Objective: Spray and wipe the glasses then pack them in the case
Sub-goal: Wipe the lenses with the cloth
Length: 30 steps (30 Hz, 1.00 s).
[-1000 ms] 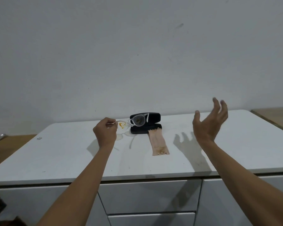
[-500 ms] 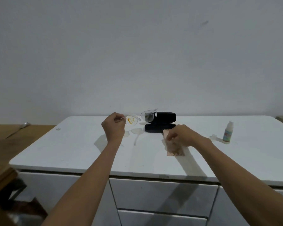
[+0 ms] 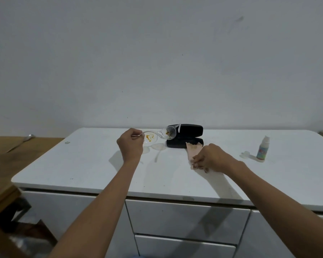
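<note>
While left hand (image 3: 131,145) lifts glasses (image 3: 159,135), right hand (image 3: 210,157) grips cloth (image 3: 192,150).

1. Soft, even indoor light; the wall (image 3: 157,62) reads dull grey-blue.
2. Faint shadows fall on the countertop (image 3: 82,164) just beside the left hand (image 3: 131,148) and under the right hand (image 3: 211,158).
3. Wide-angle bending and slight blur at the edges.

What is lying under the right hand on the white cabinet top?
Under the right hand lies the pinkish cloth, pinched at its near end. Its far end shows, touching the open black case. The part beneath the palm is covered.
</note>
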Each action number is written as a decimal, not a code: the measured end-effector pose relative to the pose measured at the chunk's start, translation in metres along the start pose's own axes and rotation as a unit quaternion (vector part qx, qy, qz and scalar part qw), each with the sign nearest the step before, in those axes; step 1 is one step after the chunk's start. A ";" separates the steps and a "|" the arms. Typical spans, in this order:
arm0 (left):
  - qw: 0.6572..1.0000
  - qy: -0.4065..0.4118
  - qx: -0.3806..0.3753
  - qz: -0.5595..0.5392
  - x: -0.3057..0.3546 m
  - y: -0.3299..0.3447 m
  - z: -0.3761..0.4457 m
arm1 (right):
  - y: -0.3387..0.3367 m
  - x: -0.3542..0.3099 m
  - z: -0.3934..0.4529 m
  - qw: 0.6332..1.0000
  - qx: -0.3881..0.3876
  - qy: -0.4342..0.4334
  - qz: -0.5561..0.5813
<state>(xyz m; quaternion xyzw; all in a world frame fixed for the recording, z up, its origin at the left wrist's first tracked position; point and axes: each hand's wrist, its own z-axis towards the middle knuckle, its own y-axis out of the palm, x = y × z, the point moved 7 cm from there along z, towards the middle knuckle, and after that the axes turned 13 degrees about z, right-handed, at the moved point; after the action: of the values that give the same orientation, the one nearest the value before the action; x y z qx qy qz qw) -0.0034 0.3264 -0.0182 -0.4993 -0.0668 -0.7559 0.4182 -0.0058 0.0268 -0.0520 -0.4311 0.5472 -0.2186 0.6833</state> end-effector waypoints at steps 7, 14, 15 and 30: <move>1.000 0.003 0.003 0.008 0.004 -0.003 -0.001 | 0.009 -0.002 -0.011 0.987 0.157 -0.028 0.018; 1.000 0.010 -0.004 0.007 0.014 -0.006 -0.003 | 0.013 -0.002 -0.003 0.714 0.163 0.085 0.676; 1.000 0.012 -0.007 0.008 0.015 -0.006 -0.004 | 0.015 -0.011 0.001 0.666 0.136 0.077 0.730; 0.994 -0.003 -0.091 -0.062 0.036 -0.012 -0.009 | 0.001 -0.070 0.022 0.659 0.397 -0.011 0.639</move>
<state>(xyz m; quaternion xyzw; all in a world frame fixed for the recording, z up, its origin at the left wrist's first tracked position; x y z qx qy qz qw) -0.0237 0.3089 0.0097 -0.5325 -0.0300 -0.7815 0.3236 -0.0071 0.0891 -0.0133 0.3348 0.5418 0.0804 0.7667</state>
